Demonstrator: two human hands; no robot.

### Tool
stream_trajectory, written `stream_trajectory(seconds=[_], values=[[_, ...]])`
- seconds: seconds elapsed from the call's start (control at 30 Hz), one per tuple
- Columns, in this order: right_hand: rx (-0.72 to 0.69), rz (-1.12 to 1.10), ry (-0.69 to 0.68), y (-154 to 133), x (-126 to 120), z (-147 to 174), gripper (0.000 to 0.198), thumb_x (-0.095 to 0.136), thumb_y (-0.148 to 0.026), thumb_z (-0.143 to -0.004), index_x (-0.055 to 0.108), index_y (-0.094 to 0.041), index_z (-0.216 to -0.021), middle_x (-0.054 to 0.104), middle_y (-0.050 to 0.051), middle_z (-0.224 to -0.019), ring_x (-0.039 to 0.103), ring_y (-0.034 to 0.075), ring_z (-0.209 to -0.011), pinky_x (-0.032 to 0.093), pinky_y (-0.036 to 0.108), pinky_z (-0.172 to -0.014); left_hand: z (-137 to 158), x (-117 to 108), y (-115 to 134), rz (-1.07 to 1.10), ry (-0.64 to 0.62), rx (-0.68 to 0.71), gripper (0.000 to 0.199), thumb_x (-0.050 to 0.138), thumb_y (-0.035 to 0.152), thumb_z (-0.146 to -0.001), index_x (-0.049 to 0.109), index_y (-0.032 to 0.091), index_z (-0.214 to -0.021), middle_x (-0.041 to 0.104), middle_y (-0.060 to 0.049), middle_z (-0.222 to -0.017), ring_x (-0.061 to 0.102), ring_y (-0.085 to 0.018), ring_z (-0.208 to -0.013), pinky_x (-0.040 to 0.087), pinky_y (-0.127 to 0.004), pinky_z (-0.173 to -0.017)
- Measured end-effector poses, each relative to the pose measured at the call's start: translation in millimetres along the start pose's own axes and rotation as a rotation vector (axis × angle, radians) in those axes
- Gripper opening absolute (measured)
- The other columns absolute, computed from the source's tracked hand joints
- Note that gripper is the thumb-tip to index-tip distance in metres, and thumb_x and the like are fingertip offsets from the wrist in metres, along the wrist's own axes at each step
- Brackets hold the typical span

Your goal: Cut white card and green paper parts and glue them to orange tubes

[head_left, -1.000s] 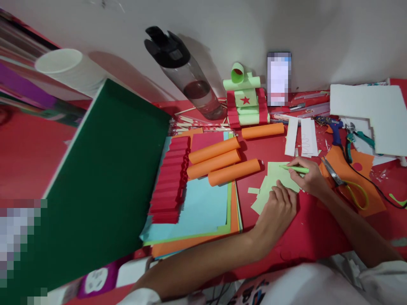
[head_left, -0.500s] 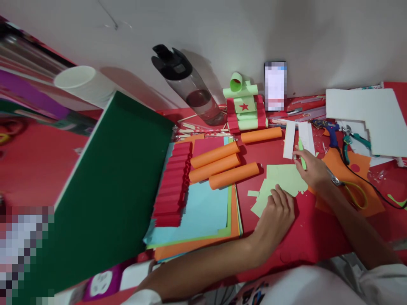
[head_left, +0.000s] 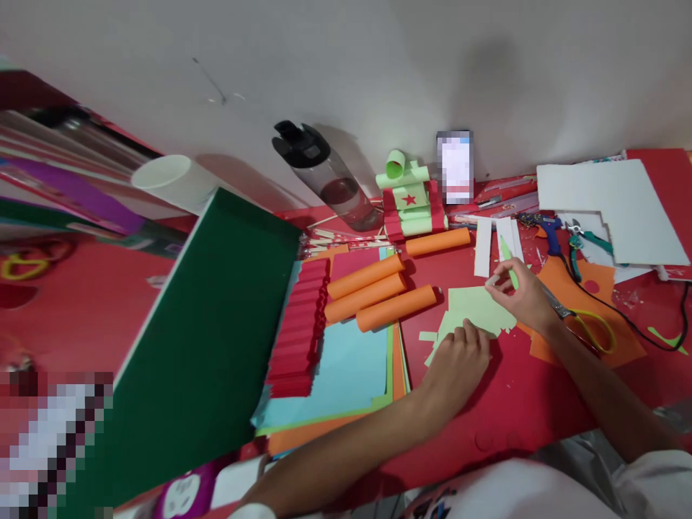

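From here I see the right hand (head_left: 523, 294) gripping a light-green pen (head_left: 506, 250), the left hand (head_left: 459, 355) resting, fingers loosely spread, on pale-green paper (head_left: 471, 305).

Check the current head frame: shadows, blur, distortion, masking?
Head view: soft shadow on the pale wall beside the grey see-through bottle; it and the white cylindrical cup lean leftward, likely wide-angle distortion; mosaic covers the rectangular phone and lower-left corner; left edge looks soft; right hand and light-green pen read clearly.
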State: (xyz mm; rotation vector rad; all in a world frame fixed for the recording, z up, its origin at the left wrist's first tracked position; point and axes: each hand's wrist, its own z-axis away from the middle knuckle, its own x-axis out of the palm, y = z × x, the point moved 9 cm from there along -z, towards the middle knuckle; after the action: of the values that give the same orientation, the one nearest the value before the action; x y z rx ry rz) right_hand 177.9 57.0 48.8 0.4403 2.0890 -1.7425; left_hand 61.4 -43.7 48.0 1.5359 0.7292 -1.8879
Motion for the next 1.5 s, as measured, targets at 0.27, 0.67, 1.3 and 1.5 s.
stream_trajectory(seconds=[0.27, 0.67, 1.3, 1.5], values=[[0.105, -0.306, -0.180, -2.3, 22.3, 10.7, 0.017, 0.073, -0.030, -0.085, 0.058, -0.023, -0.088, 0.059, -0.003, -0.086, 0.058, 0.013, -0.075, 0.053, 0.026, -0.071, -15.7, -28.3, -53.9, 0.072, 0.225, -0.084, 0.021, 0.049, 0.015, -0.104, 0.055, 0.016, -0.124, 0.069, -0.007, -0.096, 0.073, -0.022, -0.089, 0.053, -0.027, -0.068], [0.058, -0.370, -0.201, -5.2, 13.8, 12.7, 0.037, 0.046, -0.048, -0.107, 0.052, -0.027, -0.138, 0.076, 0.007, -0.109, 0.068, 0.014, -0.073, 0.056, 0.029, -0.068, -22.3, -27.1, -105.5, 0.339, 0.225, -0.184, 0.021, 0.051, 0.028, -0.106, 0.069, 0.022, -0.115, 0.078, -0.006, -0.104, 0.074, -0.018, -0.088, 0.046, -0.025, -0.065], [-0.012, 0.131, -0.346, -11.5, 13.3, 14.6, 0.025, 0.050, -0.038, -0.105, 0.063, -0.022, -0.119, 0.077, 0.009, -0.114, 0.072, 0.023, -0.100, 0.050, 0.032, -0.082, -28.4, -15.3, -120.7, 0.412, 0.198, -0.216, 0.029, 0.048, 0.035, -0.108, 0.073, 0.023, -0.118, 0.078, -0.006, -0.112, 0.073, -0.022, -0.101, 0.041, -0.028, -0.065], [-0.065, 0.161, -0.351, -12.3, 16.9, 16.8, 0.020, 0.052, -0.029, -0.102, 0.066, -0.023, -0.116, 0.078, 0.008, -0.112, 0.073, 0.023, -0.099, 0.050, 0.032, -0.081, -27.1, -12.9, -102.3, 0.384, 0.174, -0.023, 0.028, 0.046, 0.029, -0.108, 0.071, 0.020, -0.116, 0.075, -0.007, -0.098, 0.071, -0.022, -0.089, 0.038, -0.028, -0.063]])
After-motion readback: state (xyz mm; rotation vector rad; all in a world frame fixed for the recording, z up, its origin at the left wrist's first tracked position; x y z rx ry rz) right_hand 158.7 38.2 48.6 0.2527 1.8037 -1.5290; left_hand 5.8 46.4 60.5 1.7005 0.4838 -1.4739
